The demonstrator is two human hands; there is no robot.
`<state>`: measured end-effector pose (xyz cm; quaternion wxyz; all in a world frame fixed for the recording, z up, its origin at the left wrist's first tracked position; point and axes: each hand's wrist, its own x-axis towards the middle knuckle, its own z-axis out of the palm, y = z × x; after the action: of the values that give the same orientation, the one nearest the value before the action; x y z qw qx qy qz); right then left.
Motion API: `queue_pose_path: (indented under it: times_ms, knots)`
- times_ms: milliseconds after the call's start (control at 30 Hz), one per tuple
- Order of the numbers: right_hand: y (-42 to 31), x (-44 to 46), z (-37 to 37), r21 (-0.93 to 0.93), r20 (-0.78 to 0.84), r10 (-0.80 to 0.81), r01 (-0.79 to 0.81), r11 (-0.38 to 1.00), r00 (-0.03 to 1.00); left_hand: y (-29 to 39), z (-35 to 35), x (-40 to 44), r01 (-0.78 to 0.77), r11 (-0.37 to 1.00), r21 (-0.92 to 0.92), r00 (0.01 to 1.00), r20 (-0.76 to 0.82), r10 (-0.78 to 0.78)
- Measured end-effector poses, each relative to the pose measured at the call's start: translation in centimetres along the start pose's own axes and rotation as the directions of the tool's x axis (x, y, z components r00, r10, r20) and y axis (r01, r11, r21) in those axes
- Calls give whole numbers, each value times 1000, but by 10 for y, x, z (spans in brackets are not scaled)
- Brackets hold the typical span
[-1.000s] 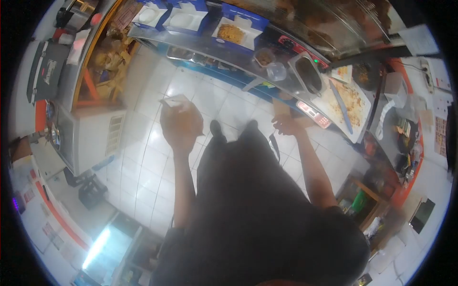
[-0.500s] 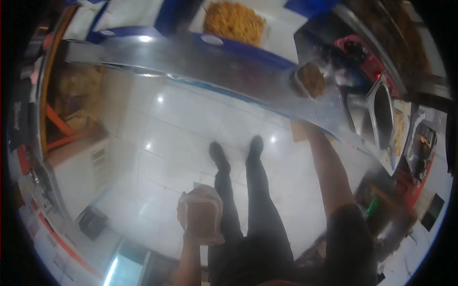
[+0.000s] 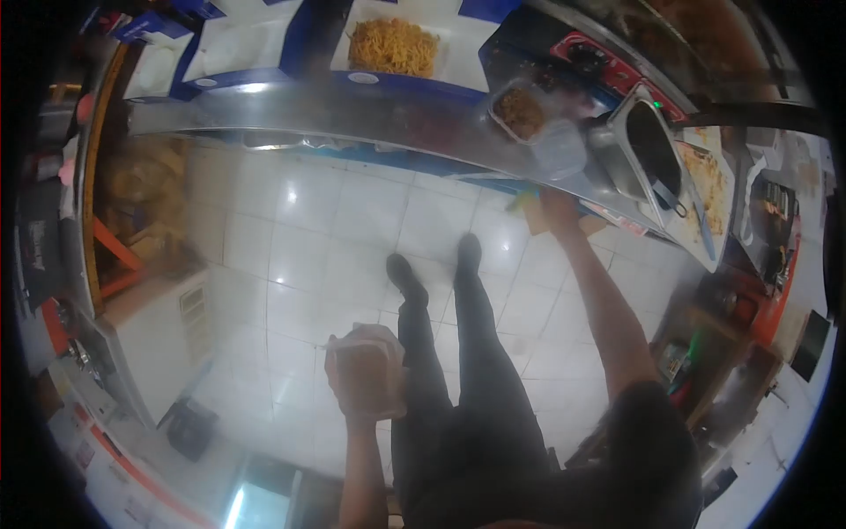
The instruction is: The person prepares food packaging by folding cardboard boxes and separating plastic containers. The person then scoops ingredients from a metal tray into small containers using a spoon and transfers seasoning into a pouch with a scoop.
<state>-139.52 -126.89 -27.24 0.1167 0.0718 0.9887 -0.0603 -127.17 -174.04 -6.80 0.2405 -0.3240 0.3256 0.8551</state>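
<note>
My left hand (image 3: 335, 392) is closed around a translucent plastic food container (image 3: 374, 375), held low above the floor. A brownish patch shows in its middle; I cannot tell whether this is food or my palm seen through it. Out at the right, my right hand (image 3: 557, 210) reaches below the counter's front edge, beside a tan cardboard piece (image 3: 534, 215). Its fingers are mostly hidden. On the metal counter (image 3: 370, 119) above it stands a clear tub of brown food (image 3: 518, 113), with its clear lid (image 3: 560, 150) spread to the right.
A white-lined blue box holds shredded yellow-brown food (image 3: 393, 48). More blue-and-white boxes (image 3: 240, 46) stand at left. Right of the tub are a metal pan (image 3: 648, 141), a tray with a knife (image 3: 703, 216) and a red-fronted appliance (image 3: 608, 66). A white cabinet (image 3: 163, 344) stands at floor left.
The view has shifted, and the counter now shows more sharply. My right hand has moved a little forward and left at the counter edge. The left hand still holds the container.
</note>
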Motion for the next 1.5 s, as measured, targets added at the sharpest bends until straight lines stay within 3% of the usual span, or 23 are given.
queue_pose_path:
  times_ms: [33, 67, 100, 133, 167, 200, 233, 267, 300, 333, 367, 400, 433, 500, 533, 667, 700, 833, 967, 1033, 1200, 1267, 1500]
  knots:
    - [-7, -18, -10, 44, -2, -24, 24, 999, 1000, 4, -7, 1, 106, 829, -550, 983, -69, -171]
    - [-14, -43, -16, 284, -221, -96, 158, 946, 971, -2, -14, 4, 83, 829, -554, 982, -97, -163]
    - [-9, -60, -6, 338, -185, -86, 145, 930, 979, -4, -23, -1, -141, 982, 123, 963, -213, 165]
    - [-24, -87, -30, 336, -282, -169, 262, 905, 944, 8, -12, -15, -329, 801, 501, 924, -2, 381]
    - [-46, -107, -59, 493, -187, -87, 170, 853, 979, 20, -2, -28, -460, 284, 841, 781, 231, 580]
    - [-66, -132, -95, 608, -89, -1, 55, 792, 996, 32, 8, -40, -434, -172, 884, 575, 419, 702]
    - [-89, -154, -134, 648, -160, 0, 105, 755, 987, 35, 3, -48, -440, 145, 886, 703, 239, 670]
    - [-113, -168, -172, 673, -250, 0, 174, 719, 968, 46, 21, -55, -505, 587, 633, 829, 164, 535]
    - [-130, -177, -208, 810, -332, -4, 287, 511, 943, 57, 39, -62, -388, 891, 235, 922, 82, 379]
    - [-140, -192, -233, 983, -137, 88, 125, 132, 987, 79, 68, -82, -92, 908, -408, 956, 220, 196]
    - [-151, -203, -259, 989, -140, 105, 144, -39, 985, 75, 63, -84, -461, 880, 117, 870, 257, 421]
    - [-161, -208, -288, 962, -144, 112, 165, -215, 983, 72, 57, -86, -641, 488, 592, 732, 279, 622]
    - [-177, -209, -316, 956, -180, 86, 195, -220, 980, 83, 59, -87, -617, 522, 589, 749, 235, 620]
    - [-200, -226, -369, 844, -238, 126, 270, -463, 963, 87, 77, -108, -744, 454, 490, 634, 304, 711]
    - [-212, -235, -391, 833, -265, 111, 286, -475, 958, 90, 86, -118, -800, 413, 436, 570, 336, 750]
    - [-255, -262, -473, 668, -502, -99, 312, -676, 859, 104, 107, -136, -817, 142, 559, 388, 349, 853]
    - [-264, -272, -486, 650, -557, -178, 293, -701, 811, 105, 107, -140, -859, 178, 480, 372, 345, 862]
    - [-296, -299, -507, 730, -663, -302, 505, -460, 685, 109, 112, -156, -952, 59, 300, 196, 452, 870]
    - [-325, -305, -505, 652, -627, -574, 758, -19, 526, 114, 106, -166, -919, -148, 365, 83, 547, 833]
    - [-340, -315, -511, 560, -571, -596, 799, 220, 564, 113, 103, -167, -909, -215, 357, 19, 551, 834]
    - [-359, -327, -508, 575, -529, -498, 722, 385, 687, 116, 96, -174, -846, -345, 406, -61, 570, 820]
    - [-366, -329, -498, 854, -428, -386, 506, 123, 817, 117, 91, -172, -824, -401, 401, -111, 579, 808]
    - [-370, -339, -489, 562, -575, -475, 743, 363, 666, 120, 76, -169, -788, -414, 455, -85, 587, 805]
